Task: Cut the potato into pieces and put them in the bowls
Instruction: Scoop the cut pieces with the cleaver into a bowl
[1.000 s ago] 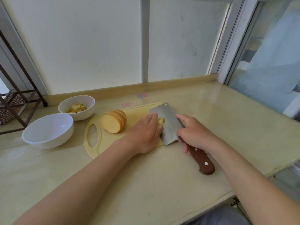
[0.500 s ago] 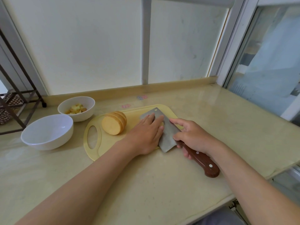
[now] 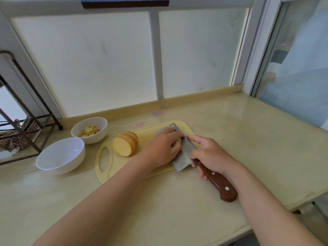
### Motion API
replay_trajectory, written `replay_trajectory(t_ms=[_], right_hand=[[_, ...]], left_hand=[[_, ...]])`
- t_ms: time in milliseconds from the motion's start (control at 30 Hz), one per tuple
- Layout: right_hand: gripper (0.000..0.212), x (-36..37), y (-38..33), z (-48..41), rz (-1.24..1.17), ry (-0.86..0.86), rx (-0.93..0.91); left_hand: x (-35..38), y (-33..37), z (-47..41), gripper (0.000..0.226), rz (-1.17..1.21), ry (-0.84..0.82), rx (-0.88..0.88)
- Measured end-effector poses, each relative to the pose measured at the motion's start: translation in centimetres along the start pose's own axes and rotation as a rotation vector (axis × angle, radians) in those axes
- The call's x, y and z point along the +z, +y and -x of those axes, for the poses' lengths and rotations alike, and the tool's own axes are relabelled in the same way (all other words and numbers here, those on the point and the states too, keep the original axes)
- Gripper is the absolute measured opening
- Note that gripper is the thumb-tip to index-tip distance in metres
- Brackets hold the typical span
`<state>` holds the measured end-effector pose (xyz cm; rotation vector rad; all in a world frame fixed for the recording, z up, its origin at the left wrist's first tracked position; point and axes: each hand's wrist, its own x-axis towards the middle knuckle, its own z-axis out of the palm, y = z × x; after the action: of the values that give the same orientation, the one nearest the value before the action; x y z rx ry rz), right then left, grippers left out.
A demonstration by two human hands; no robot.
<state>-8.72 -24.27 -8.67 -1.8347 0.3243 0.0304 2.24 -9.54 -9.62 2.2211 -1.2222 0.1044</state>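
Observation:
A sliced potato half stands on the yellow cutting board, its slices still pressed together. My right hand grips the wooden handle of a cleaver, whose blade lies nearly flat on the board's right part. My left hand rests cupped on the blade's flat, fingers bent over it; whatever lies beneath them is hidden. A small white bowl at the back left holds potato cubes. A larger white bowl in front of it is empty.
A dark metal rack with a woven basket stands at the far left. The counter's front edge runs close on the right, below my right arm. A window wall closes off the back.
The cleaver blade has tipped from upright to nearly flat. My left hand slid onto the blade, covering the small potato pieces seen earlier. The view rose a little.

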Motion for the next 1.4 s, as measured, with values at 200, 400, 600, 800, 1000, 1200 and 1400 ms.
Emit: replay_trajectory(t_ms=[200,400,600,800,1000,1200,1400], right_hand=[[0.069,-0.6,0.2,0.3,-0.143,0.074,-0.007],[0.07,-1.1,-0.3,0.5,-0.184,0.07,-0.004],[0.058,-0.5,-4.0,0.4,-0.159,0.015,-0.077],[0.05,3.4,-9.3,-1.7,-0.124,-0.1,-0.177],[0.038,9.7,-13.5,-4.7,-0.101,-0.204,-0.208],[0.062,13.2,-15.7,-7.6,0.015,-0.248,-0.172],[0.038,10.7,-16.3,-9.9,0.156,-0.287,-0.114]], left_hand=[[-0.9,1.1,-2.6,0.019,-0.049,-0.017,0.117],[-1.8,2.1,-3.9,0.019,-0.152,-0.085,0.082],[-4.8,1.5,-4.0,0.018,-0.175,-0.021,0.024],[-11.4,-1.2,-2.2,0.016,-0.201,0.117,-0.1],[-16.8,-6.1,1.1,0.016,-0.203,0.232,-0.253],[-18.5,-11.1,3.3,0.02,-0.18,0.334,-0.419],[-17.5,-14.8,4.5,0.019,-0.152,0.302,-0.623]])
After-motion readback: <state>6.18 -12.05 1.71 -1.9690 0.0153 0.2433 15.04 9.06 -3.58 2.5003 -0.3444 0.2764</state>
